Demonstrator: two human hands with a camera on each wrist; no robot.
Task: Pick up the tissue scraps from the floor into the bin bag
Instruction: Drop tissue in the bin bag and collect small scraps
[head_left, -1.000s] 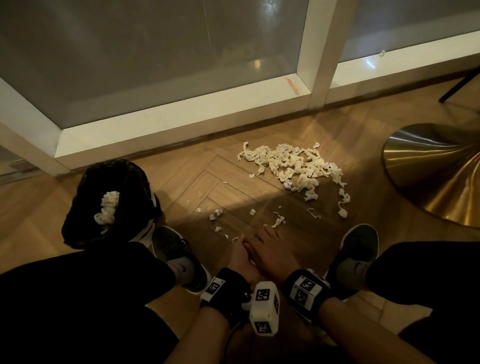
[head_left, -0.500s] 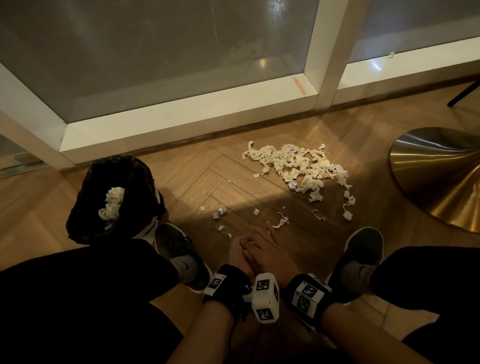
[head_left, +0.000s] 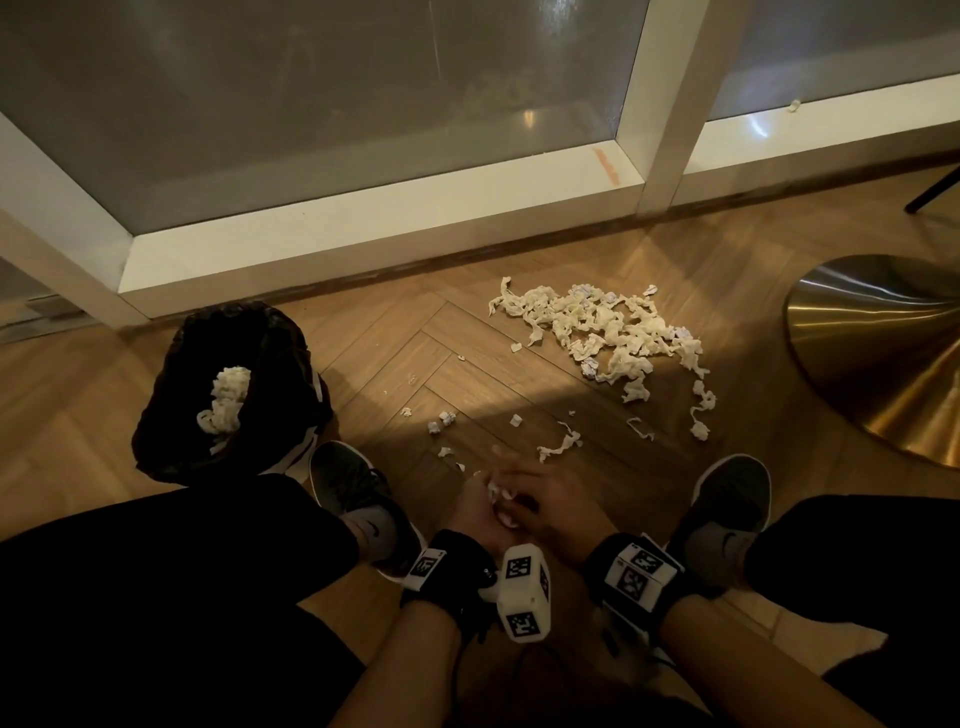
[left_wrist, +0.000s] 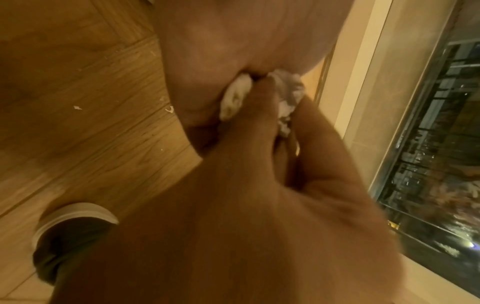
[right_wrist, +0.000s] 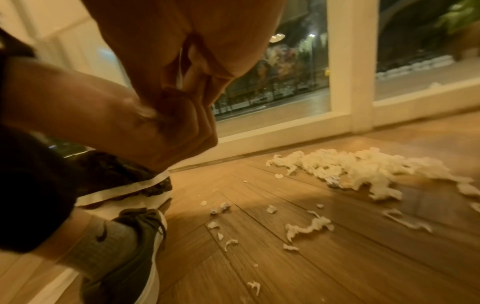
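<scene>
On the herringbone wooden floor (head_left: 218, 395) before a white-framed window (head_left: 363, 218), a person crouches with a dark shoe on each side: the left shoe (head_left: 348, 488) just beside the bin bag, the right shoe (head_left: 727, 499) near a brass-coloured round base (head_left: 883, 353) that stands well right of the litter. A dark furniture leg (head_left: 932, 189) slants in at the far right. Nothing lies between the hands and the loose bits ahead of them. The black bin bag (head_left: 171, 415) sits open by the window frame's corner, its rim rolled, with a clump of pale tissue (head_left: 226, 400) already inside. The tissue scraps (head_left: 597, 332) are cream-white, torn into twisted strips and crumpled flakes; the main heap lies near the window sill, with smaller crumbs (head_left: 441, 421) and one longer curl (head_left: 561, 447) scattered closer to the hands. The left hand (head_left: 475, 512) and right hand (head_left: 550, 506) are pressed together low over the floor, both wearing black wrist straps with marker blocks. In the left wrist view the left fingers (left_wrist: 249, 115) curl around a wad of tissue (left_wrist: 233, 100), squeezed against the right hand's palm. The right fingers (right_wrist: 187, 123) are bent inward against the left hand, closing on the same wad from the other side.
</scene>
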